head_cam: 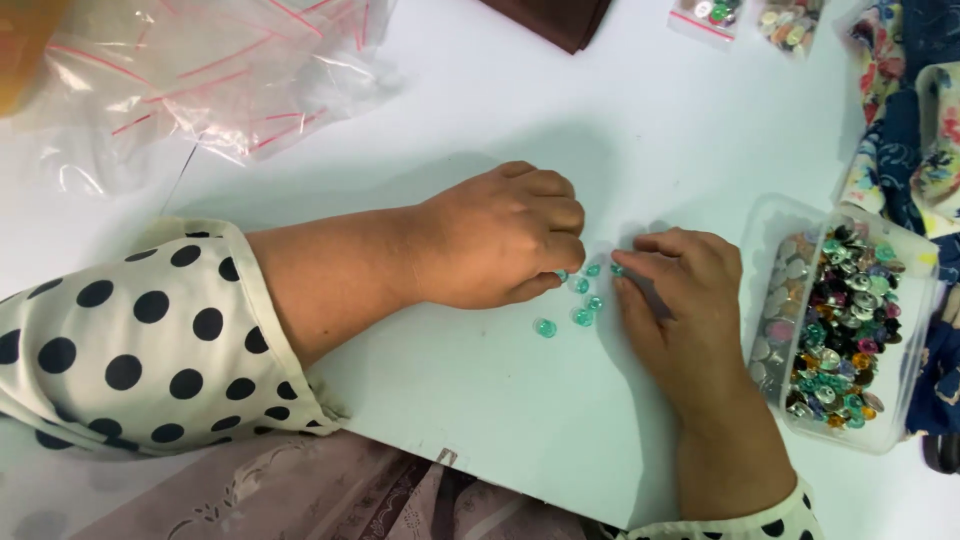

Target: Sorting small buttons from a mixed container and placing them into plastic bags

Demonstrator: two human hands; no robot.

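My left hand (500,235) rests curled on the white table (480,400), its fingertips touching a small teal gem at the edge of a loose cluster of teal gems (578,300). My right hand (680,300) lies just to the right of the cluster, thumb and forefinger pinched at one teal gem on its upper right. Whether that gem is lifted off the table I cannot tell. Both sleeves are cream with black dots.
A clear plastic box (905,400) of mixed coloured gems stands at the right. Empty zip bags (210,70) lie at the top left, small filled bags (760,15) at the top right, floral cloth (910,120) along the right edge. The table's front edge runs near my body.
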